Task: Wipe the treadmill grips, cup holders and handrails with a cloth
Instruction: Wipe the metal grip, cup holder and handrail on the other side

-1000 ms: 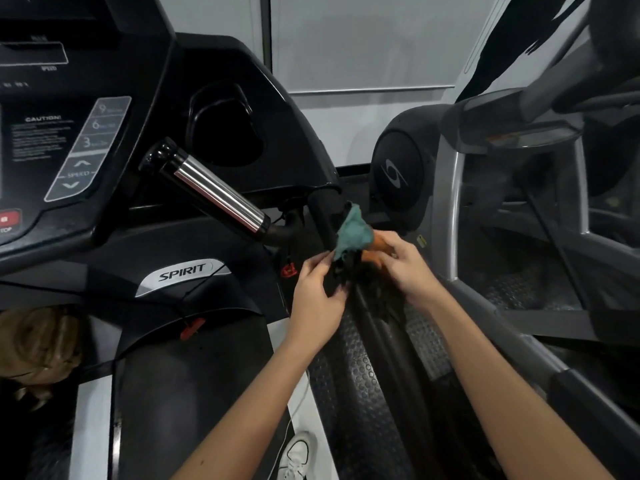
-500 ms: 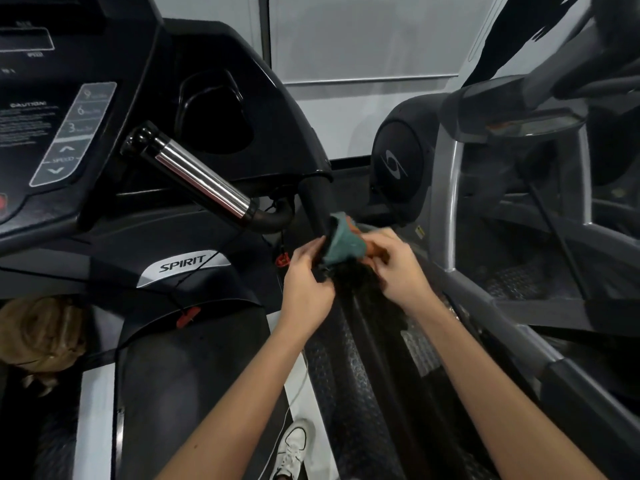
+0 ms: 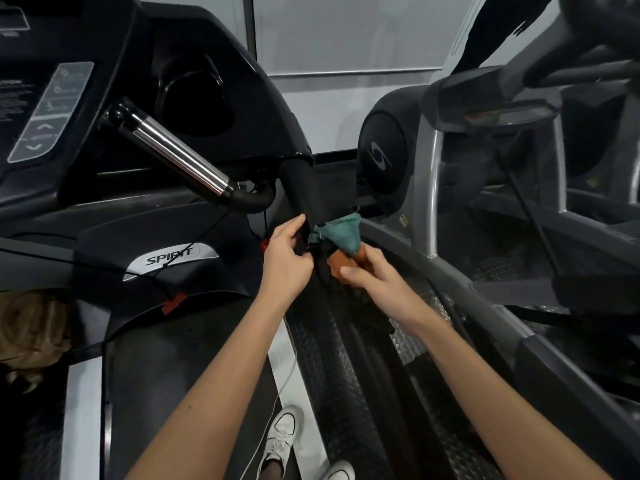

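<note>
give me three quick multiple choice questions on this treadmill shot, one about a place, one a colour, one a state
1. Where is the cloth?
A) in the cup holder
B) wrapped on the chrome grip
C) against the black handrail

2. What colours is the cloth?
A) white and grey
B) teal and orange
C) all yellow

3. What is the right hand doing?
A) hanging open, holding nothing
B) gripping the cloth
C) pressing a console button

Answers:
1 C, the cloth is bunched against the handrail.
2 B, a teal fold shows above an orange one.
3 B, its fingers curl round the cloth's orange end.
</note>
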A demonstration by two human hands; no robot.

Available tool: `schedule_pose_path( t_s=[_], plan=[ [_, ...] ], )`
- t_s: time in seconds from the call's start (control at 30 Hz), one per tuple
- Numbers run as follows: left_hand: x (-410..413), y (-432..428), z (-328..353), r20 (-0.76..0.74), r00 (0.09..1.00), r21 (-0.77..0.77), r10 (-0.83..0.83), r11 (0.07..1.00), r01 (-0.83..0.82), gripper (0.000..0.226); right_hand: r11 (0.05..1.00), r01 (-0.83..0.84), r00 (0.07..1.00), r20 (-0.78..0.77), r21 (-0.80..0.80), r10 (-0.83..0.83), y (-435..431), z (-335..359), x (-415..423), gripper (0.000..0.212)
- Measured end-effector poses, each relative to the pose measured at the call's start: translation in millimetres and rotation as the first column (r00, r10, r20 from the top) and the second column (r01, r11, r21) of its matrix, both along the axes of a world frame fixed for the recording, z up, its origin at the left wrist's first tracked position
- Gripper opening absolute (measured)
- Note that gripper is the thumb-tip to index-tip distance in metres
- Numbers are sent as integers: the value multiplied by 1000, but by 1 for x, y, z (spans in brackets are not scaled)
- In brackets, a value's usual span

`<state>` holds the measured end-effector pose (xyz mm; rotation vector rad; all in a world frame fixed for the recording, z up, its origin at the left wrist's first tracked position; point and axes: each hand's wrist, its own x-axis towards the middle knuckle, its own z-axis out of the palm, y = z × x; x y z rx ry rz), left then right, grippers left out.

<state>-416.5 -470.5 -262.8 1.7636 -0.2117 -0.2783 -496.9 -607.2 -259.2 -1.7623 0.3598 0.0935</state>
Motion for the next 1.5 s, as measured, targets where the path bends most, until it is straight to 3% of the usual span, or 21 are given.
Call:
schedule_pose_path(
  t_s=[0.07,0.17,0.27,0.47,0.63,0.83,0.9,1.0,1.07,1.17,1.23,1.37,1.5],
  plan=[
    [1,0,-2,-1,1000,-1,5,1000,-5,62,997,-41,999,2,-62,41,1,-1,-6,46],
    [3,1,-4,-4,1000,-13,3,1000,-3,61,990,-4,998,68,-139,14,-3,3,2,43],
    [7,3,-8,52,999,16,2,1000,-3,51,960,-47,985,145,-277,90,-1,9,34,40],
    [9,5,-11,33,999,-10,-12,1000,12,50,984,-15,989,144,-179,42,-3,6,71,38],
    [9,4,-11,-1,1000,-74,-6,997,6,58,939,7,984,169,-344,55,-21,-3,17,41],
    [9,3,-11,7,1000,-100,-1,995,2,57,952,-99,977,152,-288,148,-14,2,3,45],
    [10,4,-11,64,998,-57,1,998,2,50,932,-213,964,94,-294,250,-14,6,32,61],
    [10,5,-11,42,999,-48,17,999,-15,40,952,-277,960,5,-134,280,-13,10,66,78],
    [10,5,-11,47,999,-43,13,999,-11,41,965,-227,972,38,-131,234,-12,6,67,68],
    [10,5,-11,35,999,-69,-14,997,16,52,956,-87,980,149,-279,132,-16,0,37,47],
    [10,5,-11,-3,1000,-107,-20,994,20,57,946,-21,980,182,-325,85,-22,-6,9,45],
    [9,5,-11,-7,1000,-88,-19,996,18,59,962,19,988,152,-271,23,-23,-9,-9,49],
    [10,5,-10,11,1000,-89,-16,996,17,56,973,-16,985,162,-232,54,-7,5,43,39]
  ],
)
